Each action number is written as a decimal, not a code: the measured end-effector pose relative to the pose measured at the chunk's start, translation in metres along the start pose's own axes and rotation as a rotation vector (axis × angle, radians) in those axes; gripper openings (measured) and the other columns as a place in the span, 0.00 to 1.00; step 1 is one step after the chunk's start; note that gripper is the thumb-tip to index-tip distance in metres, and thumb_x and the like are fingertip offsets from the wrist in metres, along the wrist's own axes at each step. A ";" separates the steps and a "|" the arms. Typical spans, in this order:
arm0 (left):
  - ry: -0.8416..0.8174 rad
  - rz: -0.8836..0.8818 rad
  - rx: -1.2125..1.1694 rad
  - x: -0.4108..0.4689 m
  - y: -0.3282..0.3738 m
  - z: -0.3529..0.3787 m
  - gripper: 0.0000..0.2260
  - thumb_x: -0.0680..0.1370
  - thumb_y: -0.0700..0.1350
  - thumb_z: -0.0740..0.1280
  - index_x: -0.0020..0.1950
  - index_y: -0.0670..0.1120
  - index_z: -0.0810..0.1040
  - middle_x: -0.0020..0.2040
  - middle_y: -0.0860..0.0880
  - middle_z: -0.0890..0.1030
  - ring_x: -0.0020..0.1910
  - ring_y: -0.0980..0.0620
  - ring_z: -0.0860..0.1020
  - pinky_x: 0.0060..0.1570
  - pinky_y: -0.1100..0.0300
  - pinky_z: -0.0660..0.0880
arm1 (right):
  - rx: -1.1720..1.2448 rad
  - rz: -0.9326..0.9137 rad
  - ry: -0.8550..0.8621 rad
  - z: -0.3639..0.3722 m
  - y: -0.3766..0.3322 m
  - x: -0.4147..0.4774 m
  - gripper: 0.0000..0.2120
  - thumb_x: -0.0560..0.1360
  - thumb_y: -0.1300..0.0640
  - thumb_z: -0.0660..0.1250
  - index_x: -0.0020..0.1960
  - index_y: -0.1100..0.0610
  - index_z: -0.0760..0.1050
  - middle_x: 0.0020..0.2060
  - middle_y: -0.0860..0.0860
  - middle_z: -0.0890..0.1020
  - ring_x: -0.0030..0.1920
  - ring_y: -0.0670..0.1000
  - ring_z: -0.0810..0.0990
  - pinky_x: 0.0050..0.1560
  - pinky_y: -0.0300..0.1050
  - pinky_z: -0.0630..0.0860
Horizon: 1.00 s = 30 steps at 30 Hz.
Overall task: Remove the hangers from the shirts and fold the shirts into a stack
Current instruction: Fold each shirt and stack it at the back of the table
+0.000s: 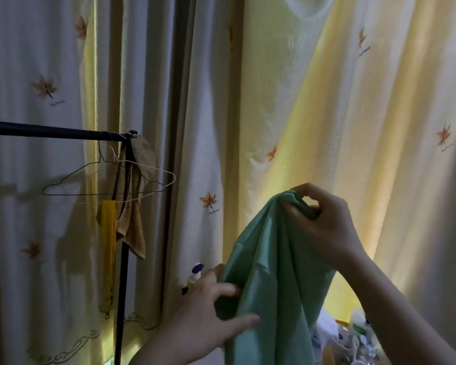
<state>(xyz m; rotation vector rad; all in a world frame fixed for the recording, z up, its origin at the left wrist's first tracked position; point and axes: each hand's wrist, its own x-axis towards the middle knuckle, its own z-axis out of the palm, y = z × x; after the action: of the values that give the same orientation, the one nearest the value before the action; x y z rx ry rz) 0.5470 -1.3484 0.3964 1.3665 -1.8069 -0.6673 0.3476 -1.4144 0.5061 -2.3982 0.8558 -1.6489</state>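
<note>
Pinching a bunched top edge of the green shirt (274, 285) in the raised right hand (324, 222), fingers curled tight on the cloth, letting it hang long axis straight down, below and left of that grip, before the leaf-print curtain (353, 101). Gripping the shirt's left edge lower down with the left hand (206, 306), palm down, thumb under and fingers over a fold, slightly blurred. Probably the nearer hand for spreading the body to fold; no hanger seen inside, two bare wire hangers (90, 194) on the black rail (50, 131) well apart.
</note>
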 end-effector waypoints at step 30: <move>0.202 0.032 -1.093 0.041 -0.046 -0.059 0.23 0.66 0.59 0.73 0.57 0.47 0.81 0.48 0.46 0.85 0.47 0.47 0.83 0.40 0.55 0.81 | 0.243 0.297 -0.026 -0.037 0.045 0.014 0.11 0.72 0.44 0.68 0.45 0.51 0.80 0.37 0.49 0.85 0.34 0.47 0.83 0.30 0.38 0.77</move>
<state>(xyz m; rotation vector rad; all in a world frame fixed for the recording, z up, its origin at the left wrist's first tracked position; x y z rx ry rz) 0.6153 -1.3984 0.4055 0.6115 -0.9845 -1.1980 0.3009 -1.4505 0.5153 -2.0164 0.8982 -1.5071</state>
